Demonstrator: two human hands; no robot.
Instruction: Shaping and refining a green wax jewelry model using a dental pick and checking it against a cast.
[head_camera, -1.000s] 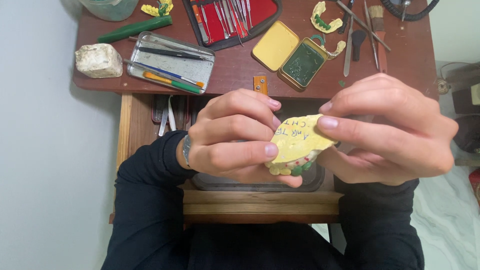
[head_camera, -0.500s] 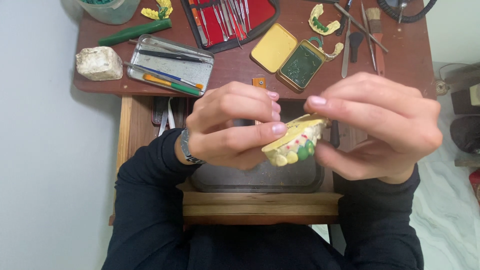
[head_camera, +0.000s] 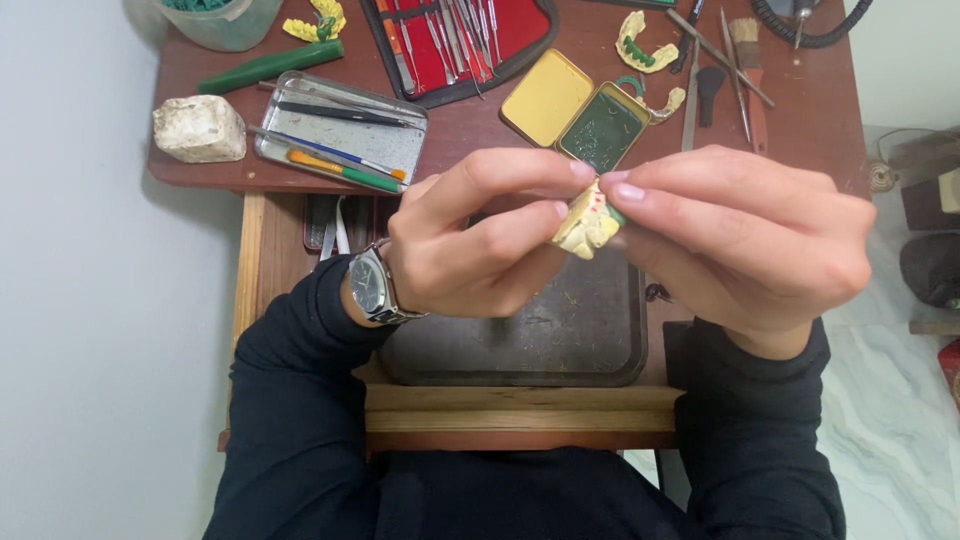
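Head view: cast (head_camera: 585, 225), pale yellow dental model with a bit of red and green at its top edge, pinched between both my hands, held in the air above the dark tray (head_camera: 560, 330). My left hand (head_camera: 470, 240) comes at it from the left, thumb and fingertips closed on its left side. My right hand (head_camera: 740, 240) closes on it from the right, fingertips meeting the left ones right over the cast. Both hands are equally near it, both touching. Its long axis looks tilted, top toward the desk (head_camera: 200, 165), bottom toward me, but most of it is covered by fingers, so I can't say for sure. Teeth side is hidden; the far side is behind my right fingers.

Past the hands, just beyond on the desk: open yellow tin (head_camera: 585, 110) with dark green filling. Left of it a metal tray (head_camera: 345, 140) with tools, then a white block (head_camera: 198, 128). Red tool case (head_camera: 465, 40) at the top, cut off by the frame edge. Another cast (head_camera: 640, 40) at top right, small, hard to make out. Watch (head_camera: 370, 285) on my left wrist.
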